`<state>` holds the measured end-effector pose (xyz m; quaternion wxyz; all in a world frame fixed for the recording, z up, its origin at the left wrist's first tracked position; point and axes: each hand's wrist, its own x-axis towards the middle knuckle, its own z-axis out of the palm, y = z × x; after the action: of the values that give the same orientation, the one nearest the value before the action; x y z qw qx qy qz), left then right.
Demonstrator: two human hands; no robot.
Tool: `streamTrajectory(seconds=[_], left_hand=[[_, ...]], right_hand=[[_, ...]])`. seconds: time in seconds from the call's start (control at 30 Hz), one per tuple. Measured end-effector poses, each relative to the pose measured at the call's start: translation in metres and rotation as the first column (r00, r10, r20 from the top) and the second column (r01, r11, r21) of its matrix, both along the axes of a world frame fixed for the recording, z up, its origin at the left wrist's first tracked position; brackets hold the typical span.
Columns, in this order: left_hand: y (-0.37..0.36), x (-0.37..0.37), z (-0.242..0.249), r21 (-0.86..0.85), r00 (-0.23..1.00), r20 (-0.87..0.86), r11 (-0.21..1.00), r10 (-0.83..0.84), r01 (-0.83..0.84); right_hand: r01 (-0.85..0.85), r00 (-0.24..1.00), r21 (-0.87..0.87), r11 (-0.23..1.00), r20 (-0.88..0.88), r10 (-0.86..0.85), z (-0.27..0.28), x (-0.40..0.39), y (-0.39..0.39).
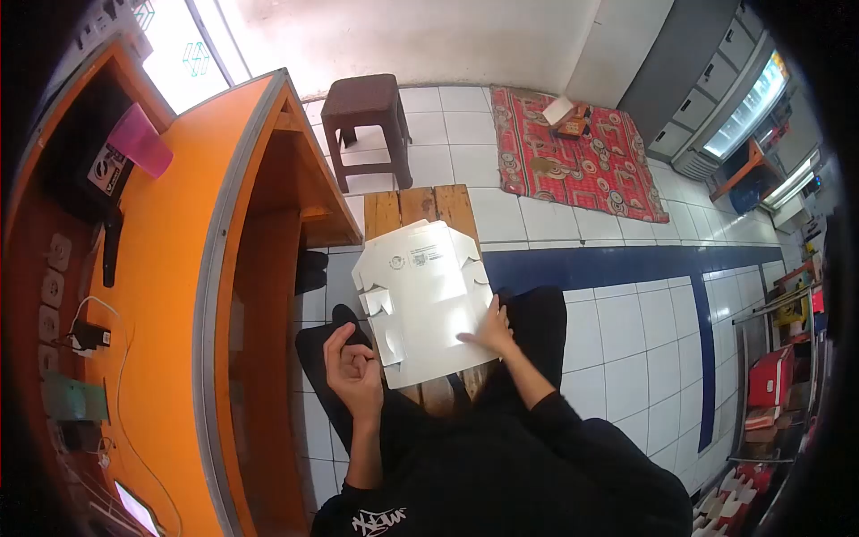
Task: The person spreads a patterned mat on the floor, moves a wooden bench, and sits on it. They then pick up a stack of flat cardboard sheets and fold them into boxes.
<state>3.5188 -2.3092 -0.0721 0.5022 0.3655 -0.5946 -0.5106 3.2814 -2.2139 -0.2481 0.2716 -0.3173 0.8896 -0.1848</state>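
An unfolded white cardboard box [428, 309] lies on the wooden bench between my knees, its side flaps and tabs bent up along the left and right edges. Small dark print shows near its far end. At its right edge is my right hand [492, 329], the thumb on the upper face and the other fingers closed around the side, partly hidden. My left hand [352, 369] is raised just left of the box's near corner, apart from it. Its fingers are loosely bent and apart, with nothing visible in them.
The wooden bench [418, 206] extends ahead, with a brown plastic stool [362, 103] beyond it. An orange counter [183, 224] stands close on my left, bearing a pink cup [140, 141]. A red patterned mat [573, 166] with a small box lies farther ahead.
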Motion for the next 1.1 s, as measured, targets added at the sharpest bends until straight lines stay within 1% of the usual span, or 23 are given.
streamTrajectory(seconds=[0.07, 0.1, 0.17, 0.2, 0.27, 0.3, 0.37, 0.4, 0.43, 0.53, 0.57, 0.63, 0.67, 0.7, 0.73, 0.77, 0.8, 0.83, 0.9, 0.93, 0.97, 1.03, 1.1], left_hand=[[0.005, -0.006, 0.011, 0.091, 0.972, -0.214, 0.993, 0.097, -0.079], [0.003, 0.0, 0.0, 0.091, 0.972, -0.213, 0.993, 0.096, -0.078], [-0.002, 0.016, -0.028, -0.104, 0.969, -0.237, 0.994, -0.068, 0.044], [-0.001, 0.02, -0.034, -0.103, 0.968, -0.242, 0.994, -0.07, 0.046], [0.0, 0.021, -0.031, -0.077, 0.905, -0.362, 0.974, -0.225, 0.211], [0.002, 0.019, -0.03, -0.077, 0.905, -0.363, 0.975, -0.222, 0.208], [0.007, 0.006, -0.018, 0.214, 0.976, -0.148, 0.959, -0.157, 0.187], [0.007, 0.003, -0.022, 0.233, 0.975, -0.046, 0.946, -0.219, 0.224], [0.009, -0.002, -0.019, 0.23, 0.974, -0.046, 0.947, -0.22, 0.225], [0.016, -0.013, -0.019, 0.273, 0.907, 0.011, 0.874, -0.421, 0.403], [0.019, -0.015, -0.026, 0.275, 0.906, 0.01, 0.872, -0.423, 0.404], [0.025, -0.023, -0.036, 0.3, 0.931, -0.193, 0.885, -0.309, 0.356], [0.027, -0.025, -0.03, 0.343, 0.94, -0.212, 0.881, -0.266, 0.326], [0.025, -0.026, -0.026, 0.343, 0.939, -0.214, 0.88, -0.268, 0.329], [0.022, -0.024, -0.023, 0.334, 0.959, -0.035, 0.901, -0.28, 0.275], [0.017, -0.021, -0.021, 0.312, 0.95, 0.146, 0.924, -0.277, 0.221], [0.01, -0.018, -0.035, 0.292, 0.958, 0.127, 0.933, -0.256, 0.211], [0.004, -0.012, -0.038, 0.288, 0.96, 0.129, 0.935, -0.25, 0.204], [-0.006, -0.001, -0.04, 0.342, 0.971, -0.044, 0.909, -0.237, 0.237], [-0.009, 0.004, -0.026, 0.374, 0.964, -0.108, 0.889, -0.243, 0.266], [-0.012, 0.008, -0.017, 0.398, 0.966, -0.132, 0.881, -0.221, 0.256], [-0.016, 0.011, -0.005, 0.433, 0.959, -0.244, 0.869, -0.141, 0.238], [-0.017, 0.014, -0.002, 0.422, 0.957, -0.25, 0.873, -0.15, 0.247]], right_hand=[[0.179, 0.984, 0.13, 0.975, -0.047, -0.175, 0.039, 0.027, 0.006], [0.18, 0.983, 0.13, 0.975, -0.046, -0.176, 0.032, 0.028, 0.007], [0.212, 0.97, -0.004, 0.977, -0.123, -0.211, 0.021, 0.028, 0.008], [0.214, 0.969, -0.003, 0.977, -0.127, -0.212, 0.019, 0.029, 0.01], [0.21, 0.944, -0.099, 0.973, -0.236, -0.228, 0.023, 0.035, 0.01], [0.207, 0.945, -0.099, 0.973, -0.238, -0.225, 0.02, 0.035, 0.009], [0.016, 0.812, -0.269, 0.963, -0.558, -0.17, 0.016, 0.035, 0.007], [0.017, 0.812, -0.272, 0.962, -0.558, -0.172, 0.014, 0.034, 0.006], [-0.056, 0.843, -0.353, 0.934, -0.518, -0.145, 0.019, 0.032, 0.004], [-0.215, 0.868, -0.495, 0.842, -0.492, -0.068, 0.071, 0.045, -0.002], [-0.305, 0.86, -0.551, 0.777, -0.51, -0.024, 0.097, 0.057, -0.004], [-0.422, 0.851, -0.536, 0.731, -0.513, 0.116, 0.14, 0.086, -0.004], [-0.47, 0.842, -0.541, 0.697, -0.512, 0.171, 0.157, 0.101, -0.003], [-0.516, 0.829, -0.546, 0.66, -0.511, 0.225, 0.17, 0.112, 0.0], [-0.517, 0.829, -0.546, 0.66, -0.513, 0.225, 0.182, 0.116, 0.004], [-0.51, 0.856, -0.539, 0.67, -0.39, 0.339, 0.192, 0.119, 0.005], [-0.507, 0.86, -0.532, 0.678, -0.254, 0.443, 0.2, 0.122, 0.006], [-0.51, 0.857, -0.536, 0.673, -0.255, 0.447, 0.209, 0.12, 0.007], [-0.337, 0.755, -0.7, 0.629, 0.198, 0.625, 0.221, 0.107, 0.01], [-0.335, 0.68, -0.747, 0.573, 0.229, 0.697, 0.219, 0.101, 0.012], [-0.33, 0.682, -0.747, 0.577, 0.233, 0.693, 0.217, 0.1, 0.015], [-0.535, 0.567, -0.771, 0.344, -0.026, 0.823, 0.21, 0.101, 0.02], [-0.54, 0.531, -0.789, 0.294, -0.049, 0.846, 0.196, 0.112, 0.023]])
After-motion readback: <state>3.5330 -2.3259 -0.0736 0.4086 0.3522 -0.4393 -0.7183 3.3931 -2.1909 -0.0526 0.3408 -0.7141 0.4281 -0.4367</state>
